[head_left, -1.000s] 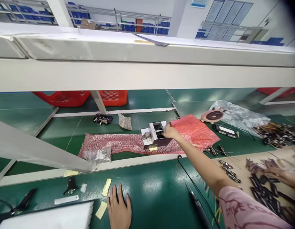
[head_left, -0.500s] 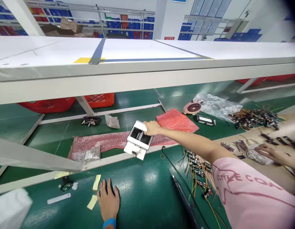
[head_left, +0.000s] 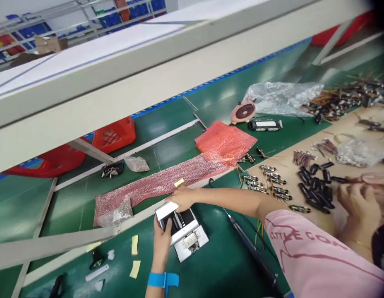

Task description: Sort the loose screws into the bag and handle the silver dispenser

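Note:
A white metal housing with a black inside [head_left: 183, 236] is tilted low over the green bench, with a silver connector-like block on its near end. My left hand [head_left: 162, 234], a blue band at its wrist, grips the left side with the thumb over the edge. On the far edge, my right hand [head_left: 181, 199] is closed on the housing, its fingertips partly hidden. A small yellow slip [head_left: 179, 182] shows just beyond my right knuckles. Right of the housing lies a black pen-like tool [head_left: 246, 236] with a thin metal tip and a cable.
Pink bubble wrap [head_left: 161, 177] lies along the bench's far edge. Yellow slips [head_left: 135, 269] and a white strip [head_left: 97, 273] are at left. Wired metal parts [head_left: 277, 180] and black parts [head_left: 316, 188] lie at right, near another person's hands [head_left: 359, 203]. A white shelf [head_left: 167, 78] crosses above.
My right hand has brought the white housing nearer and lower. My left hand has left the bench top and taken hold of its left side. The view has turned and tilted.

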Demonstrator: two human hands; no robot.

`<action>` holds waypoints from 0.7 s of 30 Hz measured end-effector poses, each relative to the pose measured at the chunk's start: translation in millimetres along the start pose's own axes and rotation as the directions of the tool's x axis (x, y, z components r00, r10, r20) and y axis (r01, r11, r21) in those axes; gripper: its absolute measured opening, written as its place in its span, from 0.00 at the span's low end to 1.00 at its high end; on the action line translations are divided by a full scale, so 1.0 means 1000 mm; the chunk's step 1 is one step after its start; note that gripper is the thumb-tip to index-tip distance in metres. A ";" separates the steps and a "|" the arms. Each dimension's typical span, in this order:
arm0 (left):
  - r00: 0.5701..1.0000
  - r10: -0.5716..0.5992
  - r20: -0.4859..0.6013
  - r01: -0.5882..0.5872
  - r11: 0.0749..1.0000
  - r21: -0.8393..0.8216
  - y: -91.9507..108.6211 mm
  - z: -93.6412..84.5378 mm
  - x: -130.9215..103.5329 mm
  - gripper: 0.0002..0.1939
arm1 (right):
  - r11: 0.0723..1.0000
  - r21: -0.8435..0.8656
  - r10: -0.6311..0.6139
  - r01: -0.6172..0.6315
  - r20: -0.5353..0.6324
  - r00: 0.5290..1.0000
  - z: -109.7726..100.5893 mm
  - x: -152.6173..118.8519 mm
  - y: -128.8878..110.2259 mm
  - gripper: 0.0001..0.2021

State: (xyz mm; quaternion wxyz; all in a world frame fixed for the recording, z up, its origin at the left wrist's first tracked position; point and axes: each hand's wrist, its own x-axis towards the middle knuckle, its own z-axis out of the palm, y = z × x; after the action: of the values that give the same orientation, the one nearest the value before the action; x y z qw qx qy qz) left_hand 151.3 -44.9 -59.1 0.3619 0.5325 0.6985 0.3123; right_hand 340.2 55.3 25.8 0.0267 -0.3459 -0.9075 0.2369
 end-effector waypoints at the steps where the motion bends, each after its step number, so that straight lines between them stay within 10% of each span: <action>1: 0.999 -0.033 -0.020 0.034 0.999 0.035 -0.001 0.000 0.003 0.29 | 0.997 0.069 0.045 -0.041 -0.060 0.997 -0.001 -0.007 0.006 0.23; 11: 0.959 -0.279 -0.044 0.281 0.959 0.045 0.015 -0.014 0.004 0.24 | 0.783 0.557 0.575 -0.277 -0.480 0.663 0.042 -0.112 0.100 0.32; 21: 0.882 -0.465 -0.072 0.439 0.868 -0.230 0.027 -0.023 -0.004 0.16 | 0.679 0.611 0.725 -0.406 -0.472 0.503 0.069 -0.107 0.108 0.16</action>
State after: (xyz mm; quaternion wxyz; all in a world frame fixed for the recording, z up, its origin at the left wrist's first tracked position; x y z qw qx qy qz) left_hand 146.7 -43.4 -23.2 0.4338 0.2926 0.7888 0.3224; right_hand 473.1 28.7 -71.0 0.3514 -0.6773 -0.5840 0.2771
